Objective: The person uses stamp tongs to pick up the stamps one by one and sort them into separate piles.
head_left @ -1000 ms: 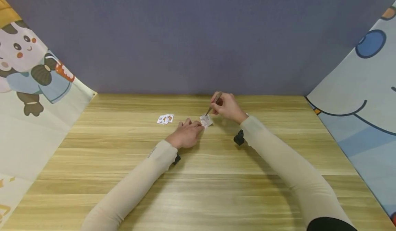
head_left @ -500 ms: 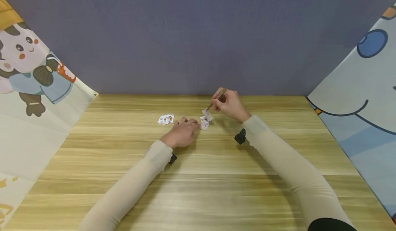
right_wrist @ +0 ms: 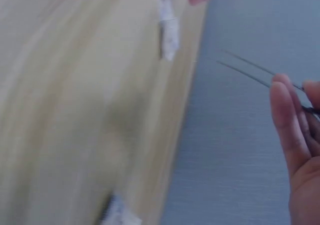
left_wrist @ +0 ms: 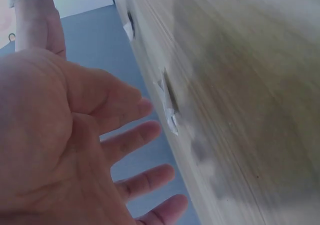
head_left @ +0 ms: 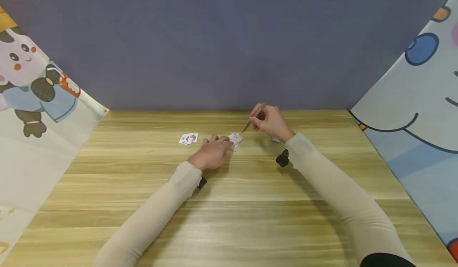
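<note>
My right hand [head_left: 270,123] holds a pair of tweezers [head_left: 251,121] between thumb and fingers. In the right wrist view the tips of the tweezers [right_wrist: 245,67] stand apart with nothing between them. Small white printed paper pieces [head_left: 235,139] lie overlapping near the middle of the table, just left of and below the tweezer tips. My left hand [head_left: 212,154] is beside these pieces, fingers loosely extended. In the left wrist view the fingers hold nothing, and the paper pieces [left_wrist: 168,105] appear just past the fingertips. Whether a fingertip touches them I cannot tell.
Another overlapping group of small printed pieces [head_left: 188,138] lies to the left on the wooden table [head_left: 229,219]. One more pale piece [head_left: 275,139] shows partly behind the right wrist. A blue-grey panel [head_left: 229,44] rises along the table's far edge, with cartoon-printed sheets at both sides.
The tweezers lifted the corner of one paper piece half a second ago; now that piece lies on the others, and my right hand has drawn back to the right. My left hand shifted slightly left.
</note>
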`<state>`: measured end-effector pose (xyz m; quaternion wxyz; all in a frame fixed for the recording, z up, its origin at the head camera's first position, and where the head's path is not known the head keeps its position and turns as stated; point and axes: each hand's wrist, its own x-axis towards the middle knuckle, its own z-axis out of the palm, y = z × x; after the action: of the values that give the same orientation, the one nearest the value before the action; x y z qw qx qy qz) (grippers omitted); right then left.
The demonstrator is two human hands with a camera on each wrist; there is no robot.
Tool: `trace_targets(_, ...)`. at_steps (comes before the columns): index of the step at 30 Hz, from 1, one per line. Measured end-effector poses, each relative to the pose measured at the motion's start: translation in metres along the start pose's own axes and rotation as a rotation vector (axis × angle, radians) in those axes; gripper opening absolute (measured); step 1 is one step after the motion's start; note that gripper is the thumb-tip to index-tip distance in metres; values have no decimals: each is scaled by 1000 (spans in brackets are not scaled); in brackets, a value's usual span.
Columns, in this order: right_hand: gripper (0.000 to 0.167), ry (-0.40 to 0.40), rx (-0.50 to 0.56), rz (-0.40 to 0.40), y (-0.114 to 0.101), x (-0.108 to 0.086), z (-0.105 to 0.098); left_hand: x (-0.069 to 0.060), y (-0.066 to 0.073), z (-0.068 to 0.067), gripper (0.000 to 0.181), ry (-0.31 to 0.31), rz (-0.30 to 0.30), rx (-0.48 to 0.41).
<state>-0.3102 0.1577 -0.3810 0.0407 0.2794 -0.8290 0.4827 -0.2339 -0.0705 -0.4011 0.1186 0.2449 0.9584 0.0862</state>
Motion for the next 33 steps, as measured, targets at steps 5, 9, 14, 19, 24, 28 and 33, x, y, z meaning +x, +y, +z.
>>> trace_targets(5, 7, -37, 36, 71, 7, -6, 7, 6, 1, -1, 48, -16, -34, 5)
trace_targets(9, 6, -12, 23, 111, 11, -7, 15, 12, 3, -3, 49, -40, -60, 4)
trace_targets(14, 6, 2, 4, 156, 14, -9, 22, 19, 5, 0, 48, -68, -81, 32)
trace_targets(19, 7, -8, 12, 192, 12, -11, 24, 22, 8, 1, 47, -65, -82, 52)
trace_targets(24, 8, -1, -17, 205, 11, -10, 26, 22, 9, 1, 46, -54, -63, 54)
trace_targets(28, 7, 14, -32, 201, 11, -8, 27, 22, 9, 3, 44, -56, -51, 53)
trace_targets(33, 7, 9, -12, 147, 13, -6, 32, 21, 9, 4, 44, -59, -45, 71)
